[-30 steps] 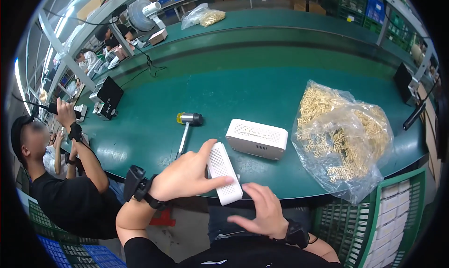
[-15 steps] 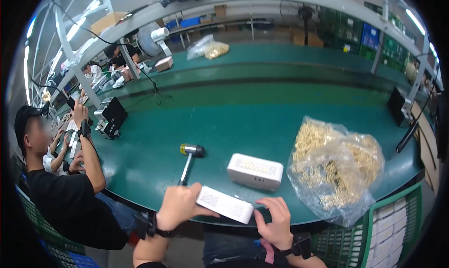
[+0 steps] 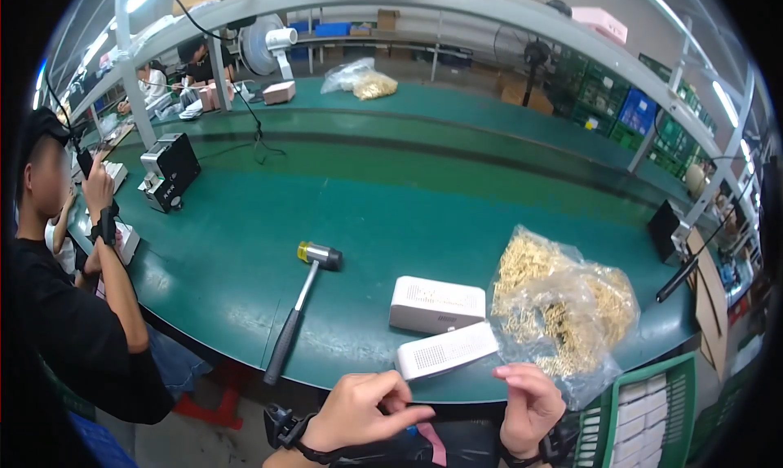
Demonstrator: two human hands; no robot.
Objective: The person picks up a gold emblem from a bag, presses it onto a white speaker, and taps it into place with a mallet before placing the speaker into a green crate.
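Close to the table's near edge lies a white plastic housing (image 3: 447, 350) with a vent grille, turned slightly, its right end higher in the picture. Just behind it rests a second white housing (image 3: 438, 304), with small brass-coloured pieces on its top. My left hand (image 3: 367, 411) hovers below the nearer housing, fingers curled and thumb stretched out, nothing seen in it. By that housing's right end, apart from it, my right hand (image 3: 530, 403) has its fingers bent and thumb apart. A mallet (image 3: 300, 311) with a black-and-yellow head lies to the left.
An unsealed clear bag (image 3: 563, 305) of small brass-coloured parts lies right of the housings. A green crate (image 3: 685, 403) with white boxes stands lower right. A black box device (image 3: 170, 173) sits at left, near a co-worker (image 3: 81, 329). A metal frame (image 3: 457, 11) spans the table.
Both hands have let go of the nearer white housing, which now lies angled on the table beside the other one. My hands have drawn back toward me, and the view has shifted.
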